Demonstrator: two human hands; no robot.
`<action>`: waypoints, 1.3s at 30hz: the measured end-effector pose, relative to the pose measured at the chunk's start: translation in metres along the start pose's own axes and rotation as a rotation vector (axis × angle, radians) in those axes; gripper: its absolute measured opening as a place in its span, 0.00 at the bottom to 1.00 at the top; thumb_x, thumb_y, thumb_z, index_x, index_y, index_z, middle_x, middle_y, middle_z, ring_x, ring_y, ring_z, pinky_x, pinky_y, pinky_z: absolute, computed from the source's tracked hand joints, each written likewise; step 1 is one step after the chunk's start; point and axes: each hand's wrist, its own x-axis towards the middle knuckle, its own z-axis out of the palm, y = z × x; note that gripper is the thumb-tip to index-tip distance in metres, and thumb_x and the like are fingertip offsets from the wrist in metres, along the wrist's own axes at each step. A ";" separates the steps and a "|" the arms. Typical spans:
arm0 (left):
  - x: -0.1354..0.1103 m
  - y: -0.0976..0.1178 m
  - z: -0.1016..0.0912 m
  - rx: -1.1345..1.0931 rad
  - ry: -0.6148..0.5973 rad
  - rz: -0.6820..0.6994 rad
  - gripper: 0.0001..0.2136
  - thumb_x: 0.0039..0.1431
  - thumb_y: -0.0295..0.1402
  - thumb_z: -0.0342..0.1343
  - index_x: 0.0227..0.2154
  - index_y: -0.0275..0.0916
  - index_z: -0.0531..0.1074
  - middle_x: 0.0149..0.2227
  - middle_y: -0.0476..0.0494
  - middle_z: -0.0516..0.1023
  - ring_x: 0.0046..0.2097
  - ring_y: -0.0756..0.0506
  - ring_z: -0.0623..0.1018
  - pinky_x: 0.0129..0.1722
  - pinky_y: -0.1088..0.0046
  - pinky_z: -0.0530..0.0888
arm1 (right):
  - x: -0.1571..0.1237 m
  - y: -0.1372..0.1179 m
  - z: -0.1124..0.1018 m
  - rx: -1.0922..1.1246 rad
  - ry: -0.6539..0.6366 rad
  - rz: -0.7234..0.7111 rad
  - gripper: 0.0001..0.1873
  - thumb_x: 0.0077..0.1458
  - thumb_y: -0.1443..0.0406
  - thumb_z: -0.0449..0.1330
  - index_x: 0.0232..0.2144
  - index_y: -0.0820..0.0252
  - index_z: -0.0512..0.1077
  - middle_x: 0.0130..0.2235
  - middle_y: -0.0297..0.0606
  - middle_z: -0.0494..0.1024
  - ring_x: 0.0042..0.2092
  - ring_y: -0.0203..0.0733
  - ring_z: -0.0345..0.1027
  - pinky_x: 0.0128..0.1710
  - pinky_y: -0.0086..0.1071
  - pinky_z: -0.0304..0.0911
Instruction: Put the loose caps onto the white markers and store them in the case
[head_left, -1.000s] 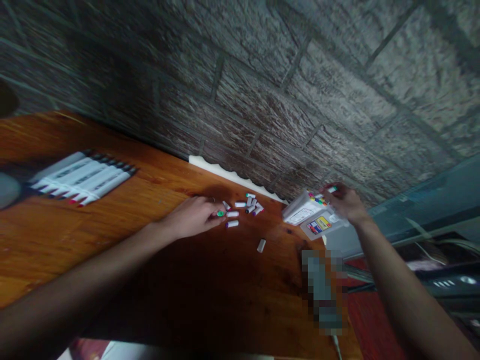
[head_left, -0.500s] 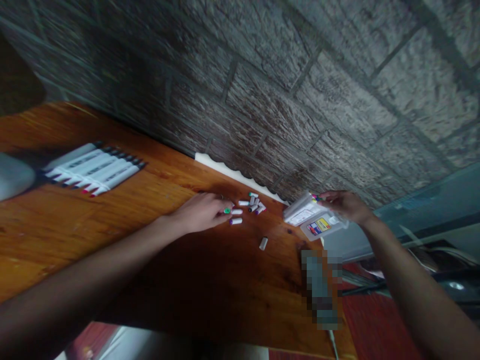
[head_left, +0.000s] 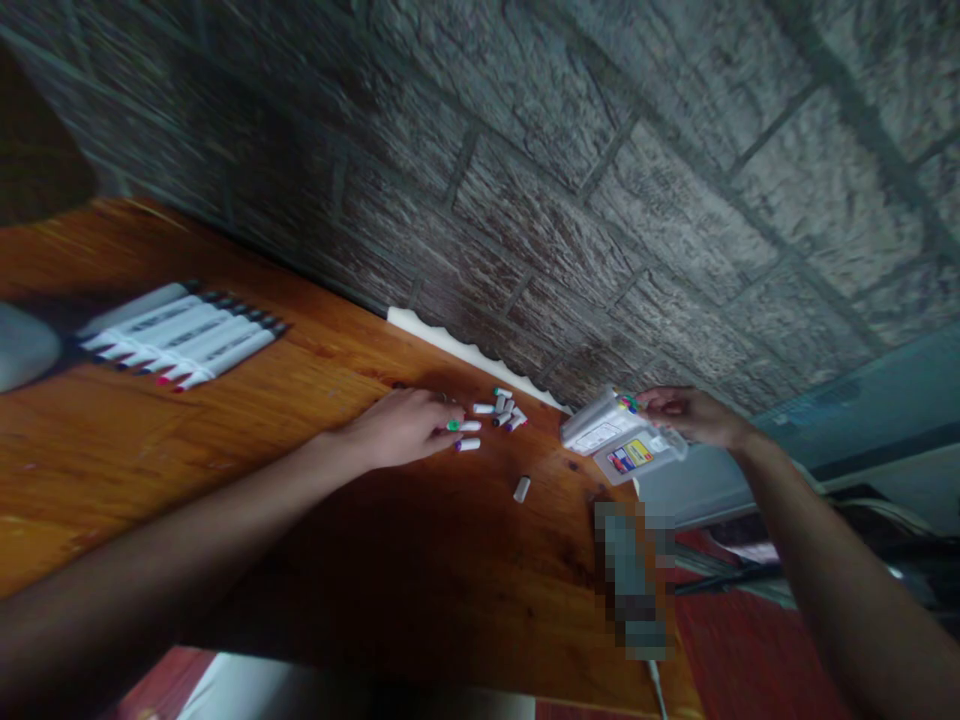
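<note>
Fingers [head_left: 441, 410] of the left hand [head_left: 405, 428], frame centre, pinch a green-ended cap [head_left: 454, 425]; the right hand [head_left: 694, 415], centre right, touches the box [head_left: 598, 438], its grip unclear; light contact should avoid tipping.

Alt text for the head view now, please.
The right hand is at the mouth of a translucent box, while the left hand has a green-ended piece at its fingertips beside small white caps. White markers lie in a row at picture left on the wooden table.
</note>
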 end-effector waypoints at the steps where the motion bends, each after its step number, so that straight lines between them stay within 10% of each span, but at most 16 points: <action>1: 0.000 0.000 0.000 -0.006 0.002 0.000 0.11 0.66 0.40 0.51 0.38 0.43 0.77 0.37 0.43 0.81 0.38 0.42 0.79 0.36 0.70 0.69 | -0.001 -0.001 0.000 0.006 -0.001 -0.001 0.36 0.38 0.40 0.67 0.40 0.61 0.79 0.28 0.38 0.78 0.28 0.40 0.70 0.27 0.31 0.63; 13: 0.002 -0.001 0.003 -0.299 0.131 0.031 0.11 0.63 0.41 0.55 0.36 0.41 0.78 0.35 0.45 0.79 0.36 0.45 0.77 0.38 0.71 0.69 | 0.004 -0.007 0.008 0.111 0.271 -0.054 0.24 0.35 0.49 0.73 0.29 0.63 0.81 0.26 0.43 0.81 0.26 0.39 0.70 0.29 0.35 0.63; 18: 0.008 0.001 0.007 -0.696 0.230 -0.070 0.11 0.63 0.39 0.55 0.37 0.37 0.76 0.34 0.45 0.78 0.35 0.47 0.76 0.36 0.73 0.70 | -0.035 -0.026 -0.010 0.248 0.700 -0.124 0.16 0.44 0.55 0.71 0.34 0.56 0.80 0.38 0.49 0.82 0.36 0.42 0.75 0.33 0.41 0.63; 23: 0.011 0.012 0.013 -1.264 0.114 -0.108 0.10 0.63 0.32 0.54 0.44 0.35 0.74 0.39 0.42 0.79 0.40 0.47 0.78 0.43 0.69 0.73 | -0.053 -0.087 0.038 0.361 1.093 -0.264 0.10 0.44 0.62 0.72 0.33 0.54 0.82 0.33 0.44 0.81 0.31 0.41 0.72 0.32 0.40 0.64; 31: 0.008 0.035 0.006 -1.557 0.014 -0.155 0.15 0.65 0.41 0.51 0.35 0.33 0.73 0.24 0.52 0.66 0.22 0.55 0.59 0.22 0.78 0.60 | 0.005 -0.176 0.158 0.932 0.340 -0.210 0.17 0.41 0.55 0.72 0.32 0.60 0.79 0.29 0.34 0.80 0.27 0.35 0.68 0.27 0.31 0.64; 39: 0.007 0.038 0.003 -1.482 0.161 -0.211 0.15 0.60 0.44 0.59 0.30 0.37 0.67 0.21 0.57 0.62 0.19 0.57 0.56 0.18 0.81 0.53 | -0.026 -0.165 0.224 1.096 0.198 -0.058 0.23 0.52 0.45 0.63 0.39 0.57 0.75 0.34 0.36 0.79 0.27 0.35 0.66 0.23 0.28 0.59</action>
